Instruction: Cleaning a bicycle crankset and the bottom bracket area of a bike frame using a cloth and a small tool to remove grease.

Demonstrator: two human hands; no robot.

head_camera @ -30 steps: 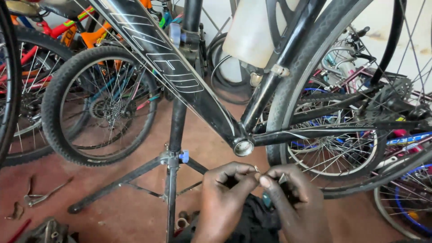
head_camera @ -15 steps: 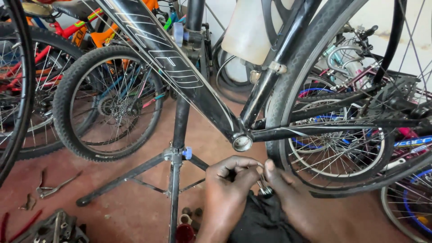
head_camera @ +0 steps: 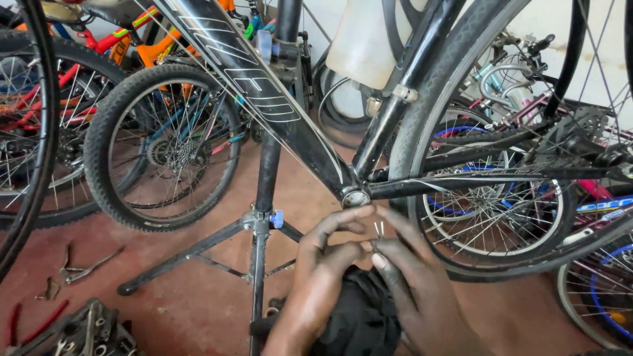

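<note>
Just below the bottom bracket shell [head_camera: 355, 197] of the black bike frame [head_camera: 264, 99], the left hand [head_camera: 323, 264] and right hand [head_camera: 422, 290] meet, fingertips pinching a small metal part [head_camera: 379, 229] between them. Seemingly a fiddly fitting step; the next move calls for a steady pinch and fine alignment beneath that shell, beside the repair stand [head_camera: 260, 224].

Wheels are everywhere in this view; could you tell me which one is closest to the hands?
The rear wheel of the black bike on the stand, right beside the right hand.

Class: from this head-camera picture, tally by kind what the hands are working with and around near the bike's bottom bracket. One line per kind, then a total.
Hands: 2, left hand and right hand
Small metal pins pinched in the fingertips: 2
Black bike frame: 1
Repair stand: 1
Dark cloth: 1
Total: 7
</note>
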